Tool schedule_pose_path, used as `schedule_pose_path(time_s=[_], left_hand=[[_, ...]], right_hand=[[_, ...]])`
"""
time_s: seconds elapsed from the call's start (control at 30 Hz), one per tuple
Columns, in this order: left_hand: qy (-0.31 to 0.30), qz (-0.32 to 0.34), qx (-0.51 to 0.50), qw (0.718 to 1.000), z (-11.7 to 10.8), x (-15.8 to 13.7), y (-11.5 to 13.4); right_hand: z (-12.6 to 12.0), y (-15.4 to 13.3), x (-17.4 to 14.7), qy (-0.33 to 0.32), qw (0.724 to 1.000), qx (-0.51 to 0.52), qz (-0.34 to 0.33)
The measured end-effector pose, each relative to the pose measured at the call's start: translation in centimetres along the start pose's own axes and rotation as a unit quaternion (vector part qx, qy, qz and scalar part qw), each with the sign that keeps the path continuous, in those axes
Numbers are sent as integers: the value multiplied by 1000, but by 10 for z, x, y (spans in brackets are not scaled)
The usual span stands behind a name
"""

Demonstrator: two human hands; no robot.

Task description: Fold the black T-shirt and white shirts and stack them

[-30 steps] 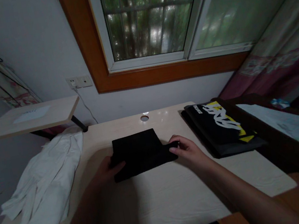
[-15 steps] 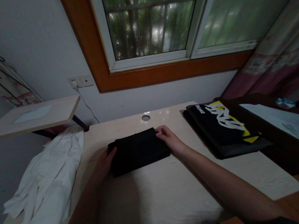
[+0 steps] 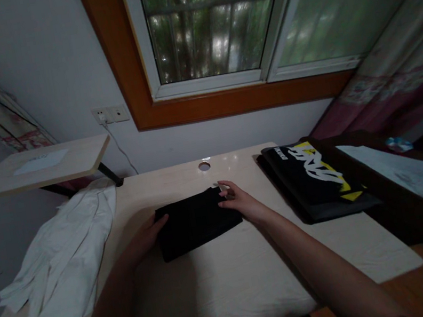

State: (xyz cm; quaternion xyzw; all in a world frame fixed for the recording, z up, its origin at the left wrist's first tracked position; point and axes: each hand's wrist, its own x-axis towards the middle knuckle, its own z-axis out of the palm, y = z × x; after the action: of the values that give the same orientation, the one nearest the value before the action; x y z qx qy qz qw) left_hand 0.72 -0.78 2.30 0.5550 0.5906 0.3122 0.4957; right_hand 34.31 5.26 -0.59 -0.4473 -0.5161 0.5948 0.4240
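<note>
- Left hand point(image 3: 146, 237) rests its thumb on folded black cloth point(image 3: 196, 225); grip unclear.
- Right hand point(image 3: 242, 204), fingers spread, touches cloth's opposite end.
- White fabric point(image 3: 66, 258) lies left of both.

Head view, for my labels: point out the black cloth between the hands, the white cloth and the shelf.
Black cloth point(image 3: 196, 223), head view, top middle.
White cloth point(image 3: 70, 247), head view, middle.
Shelf point(image 3: 87, 153), head view, bare top.

Window point(image 3: 216, 38) with wooden frame point(image 3: 242, 101) in back wall point(image 3: 200, 137), curtain point(image 3: 401, 56) at its right. Socket point(image 3: 118, 113) left of it, white cord point(image 3: 123, 150) plugged in. Raised shelf point(image 3: 82, 161) at left, paper sheet point(image 3: 42, 162) on top.
</note>
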Motion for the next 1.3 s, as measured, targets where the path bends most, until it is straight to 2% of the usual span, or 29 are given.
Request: schedule_pose_path(time_s=[0.17, 0.33, 0.47, 0.57, 0.73, 0.9, 1.3], left_hand=[[8, 2, 8, 1000, 0, -1, 3], [73, 17, 110, 991, -3, 2, 3], [63, 81, 144, 984, -3, 10, -3], [87, 109, 171, 975, 0, 13, -5], [117, 155, 198, 961, 4, 10, -4], [85, 168, 212, 959, 4, 11, -7], [56, 138, 213, 966, 1, 8, -2]], right_hand=[[-13, -12, -8, -70, 993, 63, 72], [-19, -24, -13, -110, 989, 59, 73], [-14, -19, -10, -77, 995, 13, 61], [-8, -10, -6, -41, 999, -11, 34], [-4, -9, -4, -56, 998, 21, 25], [-5, -17, -8, -75, 994, 61, 46], [-14, -20, -9, -84, 993, 11, 80]])
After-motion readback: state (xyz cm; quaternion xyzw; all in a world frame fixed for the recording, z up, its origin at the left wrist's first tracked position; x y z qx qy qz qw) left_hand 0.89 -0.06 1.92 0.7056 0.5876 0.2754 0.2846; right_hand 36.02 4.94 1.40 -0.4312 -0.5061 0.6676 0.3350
